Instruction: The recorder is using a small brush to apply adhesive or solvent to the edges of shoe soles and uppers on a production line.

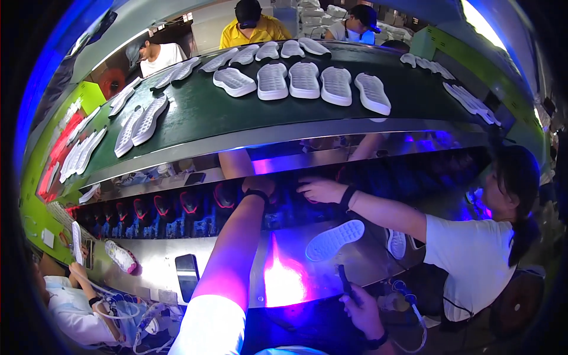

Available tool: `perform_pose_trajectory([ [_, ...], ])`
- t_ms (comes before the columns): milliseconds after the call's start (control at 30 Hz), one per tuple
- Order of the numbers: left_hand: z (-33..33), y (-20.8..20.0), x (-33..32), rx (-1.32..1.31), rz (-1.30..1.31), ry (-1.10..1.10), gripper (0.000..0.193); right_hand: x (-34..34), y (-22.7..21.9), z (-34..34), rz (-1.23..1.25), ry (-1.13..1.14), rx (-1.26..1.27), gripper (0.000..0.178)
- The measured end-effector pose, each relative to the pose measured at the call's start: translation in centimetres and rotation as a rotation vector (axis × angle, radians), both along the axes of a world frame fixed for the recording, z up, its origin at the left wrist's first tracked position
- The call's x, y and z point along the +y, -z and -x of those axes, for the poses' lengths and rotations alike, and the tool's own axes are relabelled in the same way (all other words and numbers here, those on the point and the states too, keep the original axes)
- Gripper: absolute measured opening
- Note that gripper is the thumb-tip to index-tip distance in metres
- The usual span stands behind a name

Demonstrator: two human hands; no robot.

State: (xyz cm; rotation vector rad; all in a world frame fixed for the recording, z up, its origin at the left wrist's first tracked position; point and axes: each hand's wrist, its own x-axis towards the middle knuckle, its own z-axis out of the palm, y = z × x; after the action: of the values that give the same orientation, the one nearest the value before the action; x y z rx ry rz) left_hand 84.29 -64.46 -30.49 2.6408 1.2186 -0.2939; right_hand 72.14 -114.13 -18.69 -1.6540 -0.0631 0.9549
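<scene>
My left arm reaches forward across the metal bench (228, 244). At its end, my left hand (258, 186) is over the row of dark shoe uppers with red-lit edges, close beside one upper (225, 194); its fingers are too hidden to read. Near the bench's front edge, my right hand (364, 315) is closed around a dark, slim stick-like tool (344, 279) that points up and away. Beyond that tool a white shoe sole (335, 240) lies on the bench, apart from both hands.
A co-worker's hand (322, 190) reaches in from the right, near my left hand. A phone (187, 277) and a patterned shoe (120, 256) lie on the bench to the left. Behind a metal ledge, a green conveyor belt (207, 121) carries several white soles (273, 81). More people stand beyond.
</scene>
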Motion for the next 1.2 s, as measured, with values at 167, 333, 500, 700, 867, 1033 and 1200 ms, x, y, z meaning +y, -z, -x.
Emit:
perform_pose_trajectory([
  [167,3.6,-4.9,0.2,0.215,0.158,0.323,0.046,-0.9,-0.6,0.2,-0.010,0.013,-0.014,0.047],
  [333,13.1,-18.0,-12.5,0.392,0.294,0.437,0.072,-1.8,1.4,0.3,-0.019,0.005,-0.090,0.045],
  [500,23.8,-17.1,-21.1,0.136,-0.166,1.062,0.065,-0.2,-0.4,-0.4,-0.155,0.054,-0.254,0.043],
  [700,26.2,-16.2,-21.6,-0.163,-0.224,1.377,0.048,0.4,-5.8,-0.9,-0.141,-0.010,-0.181,0.041],
  [867,27.8,-19.9,-20.9,-0.465,-0.091,1.019,0.052,0.5,-6.2,-0.3,-0.111,-0.113,-0.261,0.040],
  [1033,32.0,-20.2,-24.7,-0.641,-0.034,0.489,0.083,2.1,-3.2,1.2,-0.086,-0.318,-0.325,0.040],
  [1200,35.9,-19.7,-28.8,-0.565,0.026,0.434,0.083,4.7,-1.5,2.6,-0.138,-0.483,-0.315,0.040],
])
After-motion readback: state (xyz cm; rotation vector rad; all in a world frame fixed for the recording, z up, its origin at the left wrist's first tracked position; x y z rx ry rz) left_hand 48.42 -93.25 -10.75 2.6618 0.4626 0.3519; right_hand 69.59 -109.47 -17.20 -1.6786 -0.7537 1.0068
